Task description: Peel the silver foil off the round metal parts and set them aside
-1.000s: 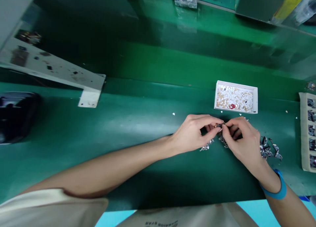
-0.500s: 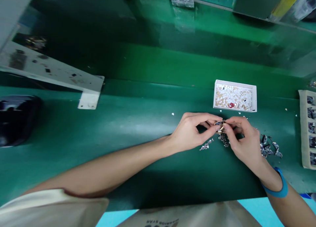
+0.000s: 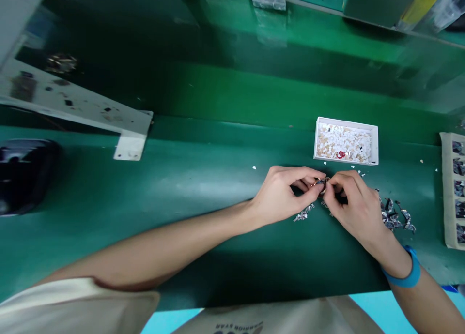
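Observation:
Over the green bench, my left hand [image 3: 285, 193] pinches a small shiny metal part [image 3: 320, 182] between thumb and fingers. My right hand [image 3: 354, 201] is closed at the same part from the other side, its thumb and fingertips pressed together there. The part's exact kind is too small to make out, and the fingertips cover much of it. Below the hands lies a little cluster of silvery metal pieces [image 3: 303, 213], partly hidden by my fingers. A larger heap of similar pieces [image 3: 394, 217] sits just right of my right hand.
A white box [image 3: 374, 145] holding many small white and tan bits and a red item stands behind my hands. At the right edge is a pale tray [image 3: 449, 227] of dark parts. A white metal bracket [image 3: 130, 147] and a black glossy object [image 3: 27, 179] are at left.
My right hand has shifted slightly left and its fingers have curled closer over the metal part, hiding more of it and the pieces below. My left hand stays nearly still.

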`<state>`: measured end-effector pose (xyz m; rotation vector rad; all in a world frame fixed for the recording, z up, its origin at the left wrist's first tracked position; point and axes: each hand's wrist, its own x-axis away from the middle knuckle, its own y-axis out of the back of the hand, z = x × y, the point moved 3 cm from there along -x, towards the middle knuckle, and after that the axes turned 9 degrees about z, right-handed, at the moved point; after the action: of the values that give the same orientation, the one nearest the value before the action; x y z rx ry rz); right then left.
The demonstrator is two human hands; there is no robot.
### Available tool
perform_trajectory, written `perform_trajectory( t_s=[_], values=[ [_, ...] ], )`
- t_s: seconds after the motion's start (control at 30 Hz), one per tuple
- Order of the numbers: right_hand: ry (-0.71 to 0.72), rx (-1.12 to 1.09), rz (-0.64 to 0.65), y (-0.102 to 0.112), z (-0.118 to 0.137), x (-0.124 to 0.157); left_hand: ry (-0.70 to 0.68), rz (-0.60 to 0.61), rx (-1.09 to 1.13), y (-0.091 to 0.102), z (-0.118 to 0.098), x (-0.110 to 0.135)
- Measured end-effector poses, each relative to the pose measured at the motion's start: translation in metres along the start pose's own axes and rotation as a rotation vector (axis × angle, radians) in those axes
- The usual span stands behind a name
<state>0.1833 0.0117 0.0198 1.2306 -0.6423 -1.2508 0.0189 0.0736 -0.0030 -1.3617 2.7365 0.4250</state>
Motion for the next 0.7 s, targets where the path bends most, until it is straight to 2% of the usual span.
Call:
perform_trajectory(
  t_s=[0.2, 0.43, 0.7],
  values=[
    [-0.039, -0.051, -0.033, -0.0009, -0.0008, -0.0014, 0.001, -0.015, -0.02, -0.0006, 0.0002, 0.0008],
    [-0.038, -0.087, -0.011, -0.003, -0.0028, -0.0006, 0.068, -0.035, 0.045, -0.0004, 0.0036, -0.0003],
    [-0.141, -0.235, -0.002, -0.0041, -0.0062, -0.0001, 0.006, -0.017, 0.048, 0.0002, 0.0013, -0.0001]
  ],
)
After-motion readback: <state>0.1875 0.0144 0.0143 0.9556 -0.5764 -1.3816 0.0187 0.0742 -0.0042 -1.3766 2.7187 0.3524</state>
